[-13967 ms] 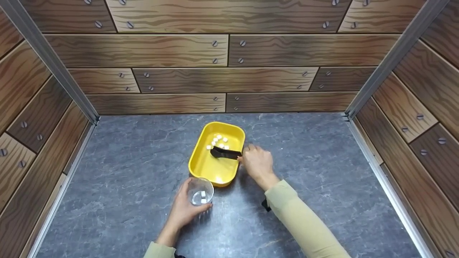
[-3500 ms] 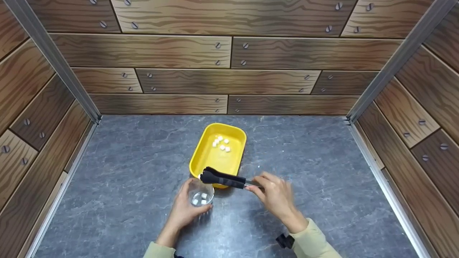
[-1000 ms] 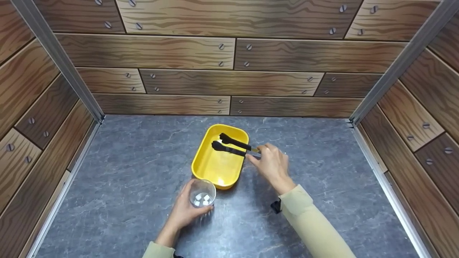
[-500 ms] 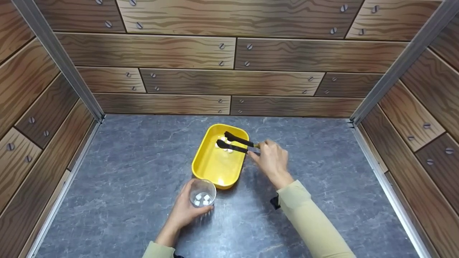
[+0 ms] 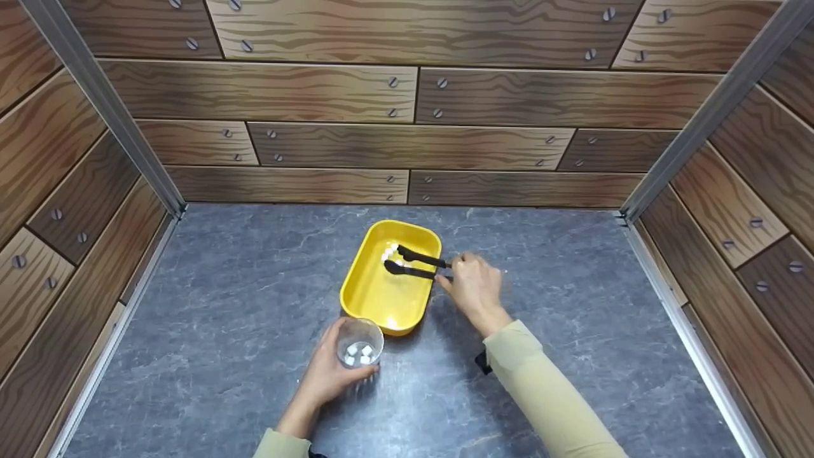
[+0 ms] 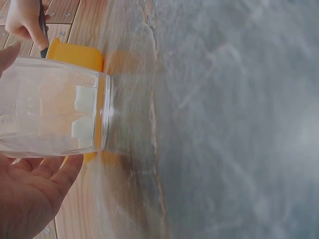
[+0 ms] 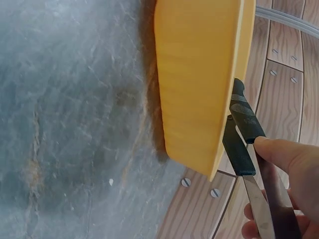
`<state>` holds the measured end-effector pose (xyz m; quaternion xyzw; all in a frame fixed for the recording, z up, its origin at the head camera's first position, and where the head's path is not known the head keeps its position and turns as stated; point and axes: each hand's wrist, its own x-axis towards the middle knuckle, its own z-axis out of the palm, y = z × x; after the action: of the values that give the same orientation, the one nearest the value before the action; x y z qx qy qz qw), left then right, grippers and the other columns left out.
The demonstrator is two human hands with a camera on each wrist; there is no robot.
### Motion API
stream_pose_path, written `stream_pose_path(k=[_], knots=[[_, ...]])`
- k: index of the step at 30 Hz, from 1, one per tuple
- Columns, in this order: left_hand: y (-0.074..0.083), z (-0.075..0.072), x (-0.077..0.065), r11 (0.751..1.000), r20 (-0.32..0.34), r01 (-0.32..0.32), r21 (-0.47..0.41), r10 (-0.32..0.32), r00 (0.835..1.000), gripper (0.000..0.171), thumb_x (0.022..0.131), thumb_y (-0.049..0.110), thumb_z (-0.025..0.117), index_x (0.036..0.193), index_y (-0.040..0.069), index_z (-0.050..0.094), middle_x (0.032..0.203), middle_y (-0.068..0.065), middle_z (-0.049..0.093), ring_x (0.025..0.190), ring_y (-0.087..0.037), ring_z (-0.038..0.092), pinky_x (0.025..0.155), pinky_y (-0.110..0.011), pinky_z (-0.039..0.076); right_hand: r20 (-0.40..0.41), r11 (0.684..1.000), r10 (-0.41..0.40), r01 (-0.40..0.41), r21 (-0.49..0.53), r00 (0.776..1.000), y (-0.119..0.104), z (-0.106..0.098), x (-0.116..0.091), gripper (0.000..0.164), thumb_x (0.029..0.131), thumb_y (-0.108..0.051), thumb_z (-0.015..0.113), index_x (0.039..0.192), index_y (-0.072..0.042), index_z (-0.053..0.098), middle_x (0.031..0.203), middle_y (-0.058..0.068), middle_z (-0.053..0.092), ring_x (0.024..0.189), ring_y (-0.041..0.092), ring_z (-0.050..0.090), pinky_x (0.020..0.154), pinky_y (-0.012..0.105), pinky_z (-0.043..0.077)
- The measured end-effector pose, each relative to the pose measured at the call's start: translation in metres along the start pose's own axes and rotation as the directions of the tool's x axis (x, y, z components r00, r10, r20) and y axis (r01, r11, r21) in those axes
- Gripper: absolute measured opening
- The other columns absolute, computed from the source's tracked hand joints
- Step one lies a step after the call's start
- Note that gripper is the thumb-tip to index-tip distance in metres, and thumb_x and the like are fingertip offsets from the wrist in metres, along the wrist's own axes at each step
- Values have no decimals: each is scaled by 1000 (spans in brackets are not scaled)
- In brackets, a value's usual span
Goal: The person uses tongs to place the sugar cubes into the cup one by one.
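Booth (image 5: 572,267); wood-print panels (image 5: 286,92), metal posts (image 5: 107,105)

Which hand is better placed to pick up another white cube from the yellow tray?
Likely the right hand: it holds the tongs, parted close to the white cubes in the yellow tray. The left hand is occupied gripping the clear cup at the tray's near end.

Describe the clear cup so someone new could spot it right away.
On the grey marbled surface sits a yellow tray. By its near end, the left hand grips the clear cup, which holds white cubes. Unlike the opaque tray and black-tipped tongs, it is round and see-through.
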<state>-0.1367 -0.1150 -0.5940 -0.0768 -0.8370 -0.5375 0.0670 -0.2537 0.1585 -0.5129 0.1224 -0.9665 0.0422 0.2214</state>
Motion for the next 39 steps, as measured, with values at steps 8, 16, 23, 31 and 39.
stream_pose_path(k=[8,16,23,31,39], knots=[[1,-1,0,1000,2,10,17,-10,1000,102,59,33,94,141,-1,42,137,-21,48,124,-38,48,106,-54,35,10,998,-18,19,-51,1000,-6,7,1,43,78,-44,80,87,-2,74,82,12,65,67,28,60,48,45,51],[1,0,-1,1000,0,2,12,-2,1000,102,59,34,94,141,-1,43,137,-21,48,124,-38,48,106,-55,35,25,999,-30,31,-31,999,-10,10,4,40,77,-41,81,86,-2,73,82,12,65,70,29,61,53,47,53],[1,-1,0,1000,2,13,20,-13,1000,103,59,36,94,142,2,43,138,-19,48,124,-39,48,106,-57,35,39,999,-42,42,-21,998,-12,9,1,41,78,-42,81,88,-3,73,86,11,64,71,31,62,52,48,52],[0,-1,0,1000,-1,-1,23,1,1000,103,59,36,94,140,0,43,136,-19,50,123,-38,49,106,-55,36,56,999,-40,42,-35,998,-15,8,1,41,78,-42,81,87,-2,73,84,11,63,70,32,62,53,48,52],[-1,0,0,1000,-6,-25,7,25,1000,99,59,27,95,139,0,44,133,-17,52,120,-36,50,104,-55,37,96,998,-23,29,-63,995,-20,4,2,42,78,-41,80,88,-1,73,81,11,63,70,31,62,54,48,53]])
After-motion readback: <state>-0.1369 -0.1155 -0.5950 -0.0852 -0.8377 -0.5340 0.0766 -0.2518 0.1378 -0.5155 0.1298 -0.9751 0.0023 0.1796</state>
